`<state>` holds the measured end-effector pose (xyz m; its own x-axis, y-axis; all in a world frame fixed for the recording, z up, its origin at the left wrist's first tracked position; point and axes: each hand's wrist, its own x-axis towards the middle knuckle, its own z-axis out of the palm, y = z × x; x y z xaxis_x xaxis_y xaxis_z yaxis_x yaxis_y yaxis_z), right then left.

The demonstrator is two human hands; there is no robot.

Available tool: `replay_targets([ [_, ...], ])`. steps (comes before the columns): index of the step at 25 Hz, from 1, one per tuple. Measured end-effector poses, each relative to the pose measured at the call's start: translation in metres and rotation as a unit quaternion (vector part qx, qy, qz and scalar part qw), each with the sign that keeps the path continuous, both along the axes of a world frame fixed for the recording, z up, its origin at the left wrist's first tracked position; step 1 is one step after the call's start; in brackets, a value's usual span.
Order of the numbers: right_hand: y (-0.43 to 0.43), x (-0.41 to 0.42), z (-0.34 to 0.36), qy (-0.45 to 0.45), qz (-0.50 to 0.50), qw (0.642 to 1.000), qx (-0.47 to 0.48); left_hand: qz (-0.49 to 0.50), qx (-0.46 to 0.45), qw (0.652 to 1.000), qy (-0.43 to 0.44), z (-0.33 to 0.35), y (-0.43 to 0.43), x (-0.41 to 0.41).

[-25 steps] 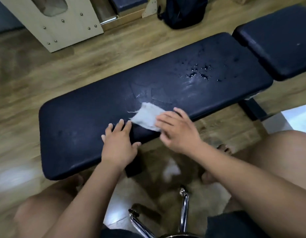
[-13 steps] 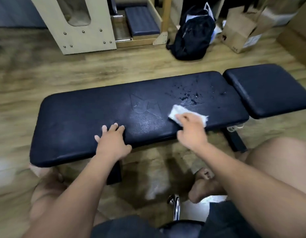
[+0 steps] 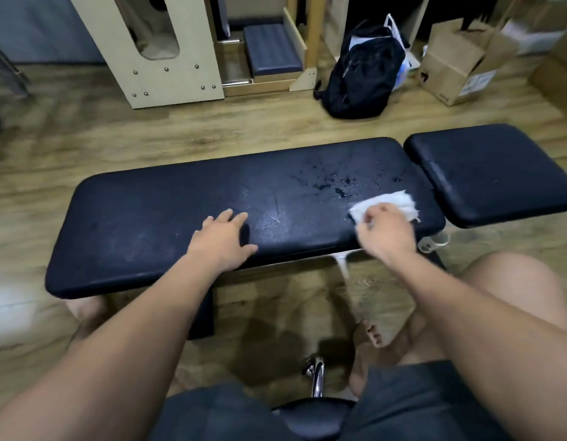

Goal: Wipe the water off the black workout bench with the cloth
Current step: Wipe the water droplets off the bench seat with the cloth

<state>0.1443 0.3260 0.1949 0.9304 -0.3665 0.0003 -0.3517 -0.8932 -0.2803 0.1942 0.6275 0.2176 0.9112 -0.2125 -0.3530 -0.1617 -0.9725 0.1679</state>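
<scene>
Your right hand (image 3: 387,232) grips the white cloth (image 3: 390,200), fingers curled over it and pressing it down on the black workout bench (image 3: 142,224), near the right end of the long pad and close to its front edge. The hand covers the near part of the cloth; only the far strip and a frayed right corner show, so its full shape can't be read. Your left hand (image 3: 221,238) lies flat on the pad near the middle of the front edge, fingers straight and slightly spread, holding nothing.

The water droplets (image 3: 334,185) sit just beyond the cloth and to its left, scattered toward the far edge. They are small and dark on dark, so where they end is hard to make out. A faint worn mark shows between your hands.

The separate seat pad (image 3: 492,173) lies to the right, cut off by the frame edge. The bench's support is mostly hidden under the pad.

On the wooden floor (image 3: 85,144) behind stand a black backpack (image 3: 361,78), a cardboard box (image 3: 450,70) and a pale wooden frame (image 3: 180,68), its top cut off. The picture edges are blurred. Your bare right foot (image 3: 371,337) shows below, partly hidden by your forearm.
</scene>
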Motion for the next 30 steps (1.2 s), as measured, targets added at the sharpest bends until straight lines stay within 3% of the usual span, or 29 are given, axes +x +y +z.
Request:
replay_targets([
  [2, 0.063, -0.007, -0.012, -0.044, 0.135, 0.989, 0.038, -0.007, 0.028, 0.999, 0.019, -0.005, -0.017, 0.005],
  [4, 0.103, -0.013, -0.015, -0.023, 0.283, 0.956, 0.069, 0.007, 0.046, 0.998, 0.041, -0.005, -0.024, 0.013],
  [6, 0.08, -0.004, -0.013, -0.026, 0.339, 0.931, 0.133, 0.025, 0.059, 0.995, 0.072, -0.007, -0.033, 0.023],
  [9, -0.014, 0.002, -0.02, -0.044, 0.253, 0.961, 0.1, 0.0, 0.113, 0.988, 0.102, -0.011, -0.044, 0.038],
  [12, -0.107, 0.007, -0.015, -0.066, 0.039, 0.995, 0.069, -0.006, 0.125, 0.986, 0.106, -0.012, -0.048, 0.045],
  [14, -0.119, 0.019, -0.01, -0.066, -0.063, 0.994, 0.063, -0.01, 0.132, 0.986, 0.101, -0.017, -0.046, 0.047],
  [16, -0.086, 0.033, -0.007, -0.04, -0.072, 0.995, 0.057, -0.006, 0.124, 0.986, 0.112, -0.024, -0.043, 0.051],
  [19, 0.024, 0.042, -0.013, -0.004, 0.079, 0.992, 0.093, 0.02, 0.088, 0.987, 0.132, -0.03, -0.038, 0.055],
  [21, 0.083, 0.037, -0.011, 0.026, 0.23, 0.966, 0.115, 0.022, 0.085, 0.987, 0.135, -0.034, -0.035, 0.054],
  [23, 0.069, 0.042, -0.005, 0.033, 0.299, 0.944, 0.138, 0.024, 0.083, 0.987, 0.138, -0.033, -0.035, 0.054],
  [25, 0.013, 0.041, -0.002, 0.023, 0.242, 0.964, 0.111, 0.026, 0.078, 0.985, 0.148, -0.03, -0.037, 0.054],
  [27, -0.06, 0.036, 0.004, 0.014, 0.095, 0.993, 0.074, 0.027, 0.072, 0.985, 0.153, -0.031, -0.039, 0.055],
  [30, -0.109, 0.037, 0.011, 0.003, -0.099, 0.994, 0.052, 0.034, 0.074, 0.985, 0.152, -0.027, -0.043, 0.056],
])
